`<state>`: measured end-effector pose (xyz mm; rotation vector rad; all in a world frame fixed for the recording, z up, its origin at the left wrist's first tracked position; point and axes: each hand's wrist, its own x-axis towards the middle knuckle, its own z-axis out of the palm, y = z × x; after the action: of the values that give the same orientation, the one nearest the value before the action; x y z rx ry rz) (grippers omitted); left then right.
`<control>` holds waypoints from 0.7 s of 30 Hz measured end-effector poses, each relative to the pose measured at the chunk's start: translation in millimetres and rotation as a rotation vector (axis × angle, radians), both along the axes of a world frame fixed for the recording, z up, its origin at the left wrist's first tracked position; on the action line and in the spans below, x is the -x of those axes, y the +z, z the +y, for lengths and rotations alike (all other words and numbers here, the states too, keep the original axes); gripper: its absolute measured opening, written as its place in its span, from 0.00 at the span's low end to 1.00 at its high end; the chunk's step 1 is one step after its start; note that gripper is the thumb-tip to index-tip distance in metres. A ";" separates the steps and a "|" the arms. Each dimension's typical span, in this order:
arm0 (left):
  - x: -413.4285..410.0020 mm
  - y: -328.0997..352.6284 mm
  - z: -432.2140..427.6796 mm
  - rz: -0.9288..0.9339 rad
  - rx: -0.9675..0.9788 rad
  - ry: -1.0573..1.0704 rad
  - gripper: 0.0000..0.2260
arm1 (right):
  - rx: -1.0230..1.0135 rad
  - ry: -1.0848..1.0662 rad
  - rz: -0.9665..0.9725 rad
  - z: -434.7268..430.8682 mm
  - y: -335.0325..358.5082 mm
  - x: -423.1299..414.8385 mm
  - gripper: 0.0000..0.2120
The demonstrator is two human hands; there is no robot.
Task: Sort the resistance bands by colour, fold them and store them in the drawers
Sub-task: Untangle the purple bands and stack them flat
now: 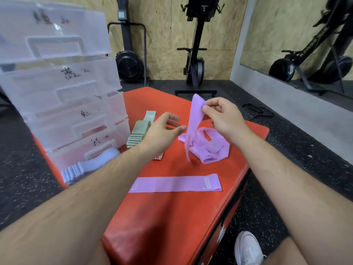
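Item: lilac band (193,119), lifted. Top end pinched by the right hand (221,115). It hangs with its long axis near vertical, and its lower end drops beside the loose lilac heap (210,148) on the red surface (172,217).

Left hand (164,129): fingers relaxed, holding nothing, just left of the band's mid-length. Probably the nearer hand to catch the lower end for folding.

We cannot read the blurred handwriting (71,73) on the drawer fronts, and the drawer unit (57,104) runs off the top and left edges. Our left hand (162,131) covers part of the folded green bands (136,135). Its forearm (95,180) hides most of a reddish band (159,157) and some blue bands (84,168). The print (206,183) on the flat purple band (172,184) is too small to read. The shoe (246,247) is cut by the bottom edge.
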<state>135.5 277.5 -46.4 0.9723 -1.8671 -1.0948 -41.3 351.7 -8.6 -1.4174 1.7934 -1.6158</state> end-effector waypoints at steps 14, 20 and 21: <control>-2.5 20.7 25.7 0.275 -0.239 -0.289 0.19 | -0.035 0.022 -0.020 16.8 16.4 -37.0 0.04; -11.0 26.0 25.0 0.315 -0.292 -0.316 0.17 | -0.172 0.118 -0.140 16.7 13.6 -37.8 0.05; -12.8 27.2 24.7 0.325 -0.302 -0.314 0.17 | -0.194 0.155 -0.158 17.2 12.6 -37.4 0.07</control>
<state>148.3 302.1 -19.2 0.6203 -1.6478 -1.6538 -3.9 368.9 4.0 -1.2710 1.6573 -1.3931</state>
